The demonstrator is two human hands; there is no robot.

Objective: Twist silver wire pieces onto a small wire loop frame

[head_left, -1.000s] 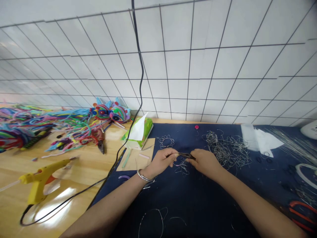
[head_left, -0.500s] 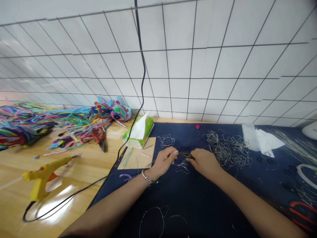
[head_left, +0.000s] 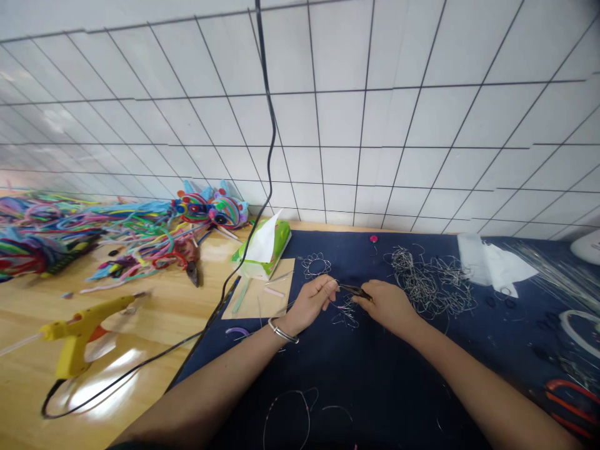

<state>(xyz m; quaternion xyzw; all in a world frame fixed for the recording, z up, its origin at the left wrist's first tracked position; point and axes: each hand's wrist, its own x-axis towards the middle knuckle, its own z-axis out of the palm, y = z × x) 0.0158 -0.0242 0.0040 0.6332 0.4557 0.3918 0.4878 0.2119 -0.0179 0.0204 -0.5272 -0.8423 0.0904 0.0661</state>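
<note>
My right hand (head_left: 382,300) is wrapped round a pair of dark-jawed pliers (head_left: 355,290), whose tips point left at my other hand. My left hand (head_left: 315,301), with a silver bangle on its wrist, pinches a thin wire that barely shows between thumb and forefinger. The plier tips reach the left fingertips; whether they grip the wire I cannot tell. Just beyond the left hand lies a flower-shaped wire ring (head_left: 316,265). Below the pliers rests a small bunch of bent wire (head_left: 345,314) on the dark blue mat (head_left: 356,381).
A tangled wire heap (head_left: 431,284) lies right of my hands. Left of them are a green tissue pack (head_left: 279,247), a yellow glue gun (head_left: 77,334) with a black cord, and colourful pipe cleaners (head_left: 135,231). Orange-handled scissors (head_left: 569,406) sit at the lower right.
The plier tips have shifted slightly on the left fingertips, and the left fingers have opened a little. Otherwise both hands stay in nearly the same place.
</note>
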